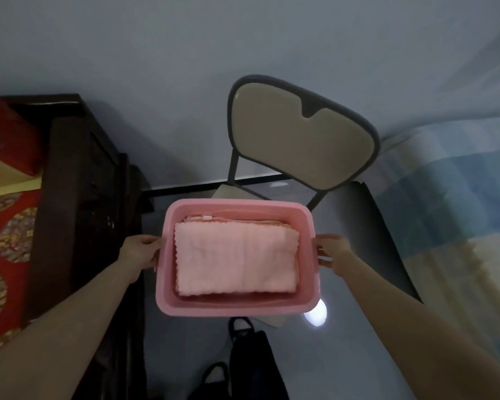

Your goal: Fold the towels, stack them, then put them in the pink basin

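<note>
- Currently, we find the pink basin [234, 310] at the centre of the frame, just in front of the chair [300, 142]. Whether it rests on the seat [224, 192] or hangs in our grip cannot be told.
- The folded towels [236, 259] lie stacked inside it. The top one covers most of the basin's bottom, and a lower one's edge shows along the wall nearer the top of the frame.
- The left hand [140, 251] grasps the rim of one short side, fingers curled over the edge. The right hand [331, 249] grasps the opposite short side likewise.
- We judge folding, stacking and loading done.
- Basin: we judge it a rigid, light plastic shell with smooth walls that may slip. Take hold at the two short-side rims, one hand per side, and carry it level.
- Towels: we judge them soft, limp and light. A tilt or jolt may slide the stack against a wall or open the folds. To lift them out, we support the stack from beneath with flat palms, not by a pinched corner.
- At the bottom of the frame, below the basin, dark bags [251, 362] lie on the floor [185, 342]. We hold the load clear of them.
</note>
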Available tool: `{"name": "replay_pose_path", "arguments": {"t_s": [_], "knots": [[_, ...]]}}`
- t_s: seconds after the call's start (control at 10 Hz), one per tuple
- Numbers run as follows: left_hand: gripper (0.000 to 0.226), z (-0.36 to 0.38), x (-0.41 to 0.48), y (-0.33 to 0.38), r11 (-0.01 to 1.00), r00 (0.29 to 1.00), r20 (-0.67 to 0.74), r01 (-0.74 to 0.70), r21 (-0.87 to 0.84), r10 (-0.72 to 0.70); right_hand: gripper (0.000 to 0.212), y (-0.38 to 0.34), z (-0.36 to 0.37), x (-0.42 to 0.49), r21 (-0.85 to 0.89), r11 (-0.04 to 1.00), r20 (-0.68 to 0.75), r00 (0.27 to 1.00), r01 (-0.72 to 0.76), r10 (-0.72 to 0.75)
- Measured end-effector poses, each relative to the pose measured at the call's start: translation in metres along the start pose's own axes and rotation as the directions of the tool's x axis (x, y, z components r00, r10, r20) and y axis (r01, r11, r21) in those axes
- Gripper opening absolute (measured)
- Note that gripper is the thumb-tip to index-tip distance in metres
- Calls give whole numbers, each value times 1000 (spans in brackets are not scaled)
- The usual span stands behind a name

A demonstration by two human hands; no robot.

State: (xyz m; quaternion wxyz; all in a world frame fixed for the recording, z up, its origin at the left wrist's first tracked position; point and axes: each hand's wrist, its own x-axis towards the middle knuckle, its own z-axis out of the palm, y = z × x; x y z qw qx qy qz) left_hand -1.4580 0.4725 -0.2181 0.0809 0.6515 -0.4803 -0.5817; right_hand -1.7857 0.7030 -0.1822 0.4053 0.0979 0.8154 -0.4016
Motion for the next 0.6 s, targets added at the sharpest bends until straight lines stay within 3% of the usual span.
{"name": "replay_pose_path", "arguments": {"t_s": [0.3,0.6], "knots": [[23,32,61,-4,997,996,-33,79,-18,-80,17,-23,27,81,-48,997,61,996,-56,59],[20,31,85,-2,998,998,0,67,16,-67,11,-24,40,104,-114,993,36,999,11,-7]]}}
